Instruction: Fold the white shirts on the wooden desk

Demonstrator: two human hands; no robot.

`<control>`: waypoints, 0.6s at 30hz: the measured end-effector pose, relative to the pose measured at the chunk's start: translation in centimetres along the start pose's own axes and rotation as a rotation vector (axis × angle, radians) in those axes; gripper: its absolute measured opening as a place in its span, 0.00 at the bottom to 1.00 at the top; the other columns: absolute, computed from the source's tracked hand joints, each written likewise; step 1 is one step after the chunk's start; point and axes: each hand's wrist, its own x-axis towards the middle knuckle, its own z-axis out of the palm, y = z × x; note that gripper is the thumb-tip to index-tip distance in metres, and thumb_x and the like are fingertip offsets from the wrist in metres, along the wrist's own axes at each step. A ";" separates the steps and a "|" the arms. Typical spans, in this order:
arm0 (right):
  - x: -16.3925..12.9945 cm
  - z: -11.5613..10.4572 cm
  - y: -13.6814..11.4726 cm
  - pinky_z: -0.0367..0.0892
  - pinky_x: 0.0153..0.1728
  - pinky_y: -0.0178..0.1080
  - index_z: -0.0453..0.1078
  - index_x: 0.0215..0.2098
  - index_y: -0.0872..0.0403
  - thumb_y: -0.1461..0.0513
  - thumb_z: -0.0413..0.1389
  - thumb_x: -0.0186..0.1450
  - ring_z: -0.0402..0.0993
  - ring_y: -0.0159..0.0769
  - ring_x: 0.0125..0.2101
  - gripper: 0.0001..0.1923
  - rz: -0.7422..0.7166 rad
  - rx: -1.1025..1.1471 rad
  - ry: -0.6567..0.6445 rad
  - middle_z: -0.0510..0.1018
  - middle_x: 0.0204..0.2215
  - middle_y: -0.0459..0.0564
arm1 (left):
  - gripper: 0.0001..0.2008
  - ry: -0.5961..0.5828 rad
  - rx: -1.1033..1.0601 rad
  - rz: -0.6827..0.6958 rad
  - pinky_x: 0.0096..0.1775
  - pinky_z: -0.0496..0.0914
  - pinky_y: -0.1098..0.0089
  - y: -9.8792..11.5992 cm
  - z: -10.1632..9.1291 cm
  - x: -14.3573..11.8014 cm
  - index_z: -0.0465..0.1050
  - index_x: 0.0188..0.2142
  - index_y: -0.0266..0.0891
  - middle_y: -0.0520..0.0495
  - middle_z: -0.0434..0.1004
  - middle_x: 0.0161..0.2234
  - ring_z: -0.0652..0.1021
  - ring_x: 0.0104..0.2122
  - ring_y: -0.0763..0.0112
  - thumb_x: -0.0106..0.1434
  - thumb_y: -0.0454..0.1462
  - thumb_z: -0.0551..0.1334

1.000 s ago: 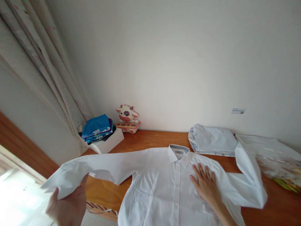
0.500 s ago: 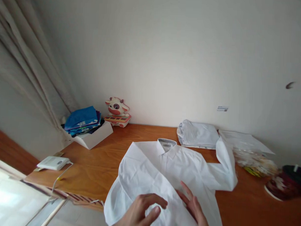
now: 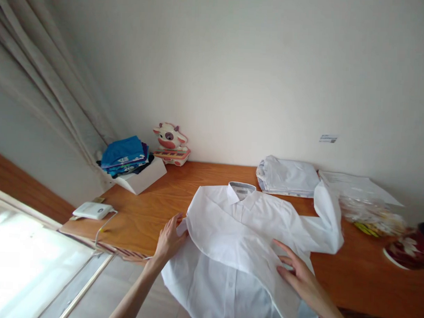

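A white collared shirt (image 3: pixel 213 219) lies front up on the wooden table, its lower part hanging over the near edge. One sleeve is folded diagonally across the chest towards the lower right; the other sleeve (image 3: pixel 322 232) sticks out to the right, bent upward. At the shirt's left side, my left hand (image 3: pixel 170 237) is closed on the edge of the fabric, with a small flap of cloth by the fingertips. My right hand (image 3: pixel 296 274) lies on the folded sleeve, fingers spread and holding nothing.
Folded white clothes (image 3: pixel 288 177), papers (image 3: pixel 357 186) and a clear plastic bag (image 3: pixel 371 219) sit along the back right. A dark red patterned container (image 3: pixel 408 249) stands far right. Leftward are a cow keyboard toy (image 3: pixel 171 143), a white box (image 3: pixel 142 177) of blue clothes and a white device (image 3: pixel 93 210) with a cable.
My left hand has moved left from above the shirt's middle to its side edge. My right hand has shifted right, and the folded sleeve now lies flatter. The view has tilted slightly.
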 end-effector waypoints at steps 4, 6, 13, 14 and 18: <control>1.0 -2.0 -0.1 0.75 0.58 0.53 0.69 0.71 0.45 0.47 0.61 0.69 0.80 0.55 0.57 0.34 -0.018 -0.099 -0.143 0.82 0.58 0.57 | 0.14 -0.015 0.046 0.035 0.48 0.73 0.62 0.9 -0.4 0.9 0.75 0.54 0.46 0.44 0.83 0.52 0.82 0.48 0.57 0.71 0.38 0.61; 1.3 -2.6 0.1 0.77 0.54 0.50 0.71 0.69 0.45 0.46 0.60 0.69 0.81 0.54 0.55 0.33 -0.025 -0.101 -0.135 0.81 0.60 0.57 | 0.10 -0.016 0.067 0.023 0.43 0.71 0.65 0.9 -0.9 1.7 0.76 0.49 0.45 0.45 0.84 0.48 0.82 0.42 0.61 0.71 0.36 0.59; 1.7 -3.8 2.6 0.75 0.58 0.56 0.72 0.67 0.41 0.45 0.57 0.69 0.80 0.57 0.55 0.30 -0.041 -0.474 -0.077 0.83 0.54 0.55 | 0.07 -0.003 0.124 -0.004 0.42 0.69 0.65 -1.9 -2.2 2.6 0.75 0.39 0.42 0.45 0.81 0.40 0.79 0.40 0.62 0.66 0.31 0.59; 2.0 -3.8 2.4 0.75 0.59 0.56 0.72 0.67 0.41 0.46 0.58 0.69 0.80 0.57 0.56 0.29 -0.055 -0.536 -0.080 0.83 0.55 0.54 | 0.08 -0.007 0.106 0.026 0.44 0.70 0.65 -2.1 -2.2 2.5 0.75 0.40 0.42 0.45 0.81 0.40 0.79 0.41 0.61 0.66 0.31 0.59; 6.1 -0.6 -1.7 0.73 0.60 0.55 0.77 0.58 0.44 0.48 0.60 0.70 0.79 0.56 0.56 0.22 -0.242 -0.718 0.004 0.82 0.56 0.56 | 0.08 -0.042 0.008 0.124 0.45 0.72 0.64 -2.3 -2.0 2.3 0.74 0.46 0.44 0.46 0.79 0.41 0.79 0.39 0.61 0.70 0.34 0.58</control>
